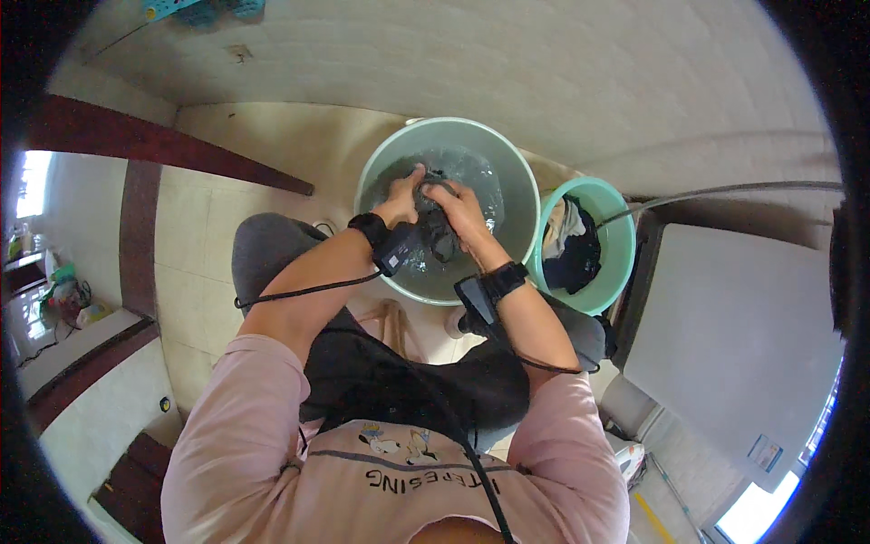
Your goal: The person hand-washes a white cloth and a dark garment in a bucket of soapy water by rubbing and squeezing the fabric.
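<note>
Both of my hands are over a large pale green basin [528, 218] of water [471, 172], close together near its middle. A dark grey wet cloth [439, 227] is bunched between them and hangs toward the water. My left hand [404, 197] grips it from the left, its fingers closed. On the other side my right hand [460, 210] is closed on the same cloth, thumb toward the left hand. The lower part of the cloth blends into the dark water, so its full shape is hidden.
Right of the basin stands a smaller mint green bucket [618, 231] holding dark and beige clothes [564, 228]. A grey hose [716, 192] runs into it. A white appliance [734, 335] stands at the right. A dark red door frame [140, 236] is at the left.
</note>
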Motion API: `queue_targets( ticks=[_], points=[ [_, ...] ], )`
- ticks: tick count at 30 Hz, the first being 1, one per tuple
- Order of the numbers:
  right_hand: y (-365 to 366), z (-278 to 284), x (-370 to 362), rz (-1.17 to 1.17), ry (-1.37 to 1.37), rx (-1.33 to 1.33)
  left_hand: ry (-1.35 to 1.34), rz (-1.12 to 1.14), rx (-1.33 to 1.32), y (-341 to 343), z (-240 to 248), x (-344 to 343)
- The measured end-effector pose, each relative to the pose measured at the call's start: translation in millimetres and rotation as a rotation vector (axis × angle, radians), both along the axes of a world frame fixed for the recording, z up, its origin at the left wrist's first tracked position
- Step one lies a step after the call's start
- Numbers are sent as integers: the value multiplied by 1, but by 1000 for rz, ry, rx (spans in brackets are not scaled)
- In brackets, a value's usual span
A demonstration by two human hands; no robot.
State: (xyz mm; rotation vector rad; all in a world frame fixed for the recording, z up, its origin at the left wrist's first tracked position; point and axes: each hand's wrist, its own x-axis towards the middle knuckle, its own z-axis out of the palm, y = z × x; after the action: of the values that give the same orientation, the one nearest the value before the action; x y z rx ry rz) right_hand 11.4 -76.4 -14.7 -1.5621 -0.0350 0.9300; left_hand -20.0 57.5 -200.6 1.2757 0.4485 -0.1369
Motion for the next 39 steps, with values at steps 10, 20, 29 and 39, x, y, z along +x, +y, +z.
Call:
queue_targets(
  ticks=[10, 20, 29, 39],
  points=[
    [-41, -69, 25, 25, -327, -852, 573, -30, 339, -74, 114, 3],
    [-76, -184, -1, 11, -394, -857, 573, 160, -17, -44, 84, 4],
    [-118, -226, 26, 229, -125, -444, 577, 168, -143, -47, 103, 29],
    [-38, -50, 34, -4, 464, 134, 652, 135, -223, -18, 62, 21]
  ],
)
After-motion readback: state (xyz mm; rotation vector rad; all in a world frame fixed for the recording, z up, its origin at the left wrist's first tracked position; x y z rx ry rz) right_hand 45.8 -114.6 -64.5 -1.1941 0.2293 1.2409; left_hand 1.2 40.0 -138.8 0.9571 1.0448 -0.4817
